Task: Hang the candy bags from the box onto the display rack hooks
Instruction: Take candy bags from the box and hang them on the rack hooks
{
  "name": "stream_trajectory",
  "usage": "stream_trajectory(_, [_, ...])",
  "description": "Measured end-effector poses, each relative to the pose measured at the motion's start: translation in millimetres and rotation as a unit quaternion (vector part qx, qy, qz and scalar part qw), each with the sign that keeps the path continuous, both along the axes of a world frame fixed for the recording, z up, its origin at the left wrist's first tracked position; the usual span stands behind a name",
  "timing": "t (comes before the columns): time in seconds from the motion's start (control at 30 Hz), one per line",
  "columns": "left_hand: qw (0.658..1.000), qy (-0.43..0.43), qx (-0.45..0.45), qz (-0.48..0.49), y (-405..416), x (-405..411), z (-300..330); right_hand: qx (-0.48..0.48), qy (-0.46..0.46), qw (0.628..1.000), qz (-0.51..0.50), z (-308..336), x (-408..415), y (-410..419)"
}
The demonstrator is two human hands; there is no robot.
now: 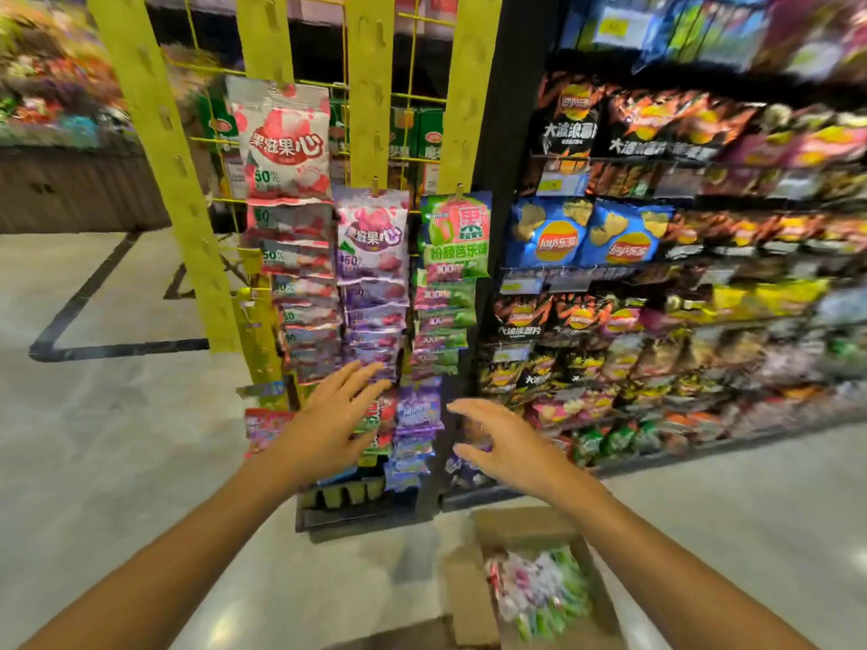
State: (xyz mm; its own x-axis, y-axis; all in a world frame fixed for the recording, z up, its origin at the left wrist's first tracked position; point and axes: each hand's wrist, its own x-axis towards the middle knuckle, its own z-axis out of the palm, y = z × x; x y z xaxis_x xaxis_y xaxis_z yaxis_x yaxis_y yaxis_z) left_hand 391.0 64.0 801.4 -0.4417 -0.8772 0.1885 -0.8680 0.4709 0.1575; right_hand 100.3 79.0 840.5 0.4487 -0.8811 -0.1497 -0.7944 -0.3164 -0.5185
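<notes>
A yellow display rack (370, 86) stands ahead with three columns of hung candy bags: red and white bags (284, 143), purple bags (373, 236) and green bags (455, 236). My left hand (328, 424) reaches out in front of the lower purple bags, fingers straight and holding nothing. My right hand (506, 443) hovers to the right of it with fingers spread and loosely bent, also holding nothing. An open cardboard box (474, 598) sits on the floor at the lower right, with loose candy bags (539, 593) inside. The frame is motion-blurred.
Shelves of crisp packets (657, 255) fill the right side. A black rack base (356, 513) sits on the pale floor below the hung bags. More blurred goods line the far left (51, 86). Dark tape lines (94, 283) mark the floor at the left.
</notes>
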Motion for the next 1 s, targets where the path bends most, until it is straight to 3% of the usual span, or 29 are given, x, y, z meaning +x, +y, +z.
stream_trajectory(0.3, [0.992,-0.058,0.090,-0.073,38.9,-99.6,-96.9,0.107,0.092,0.989,-0.051,-83.8,-123.3,38.3])
stream_trajectory(0.57, [0.970,-0.112,0.193,-0.094,25.9,-256.3,-170.3,0.202,0.055,0.973,-0.095,-169.4,-291.1,26.7])
stream_trajectory(0.8, [0.956,-0.050,0.282,-0.069,11.8,-404.8,-242.9,0.276,0.052,0.945,-0.170,-248.3,-452.5,6.9])
stream_trajectory(1.0, [0.961,-0.024,0.274,0.004,22.5,-434.8,-271.8,0.355,0.057,0.919,-0.162,-302.5,-498.5,-8.0])
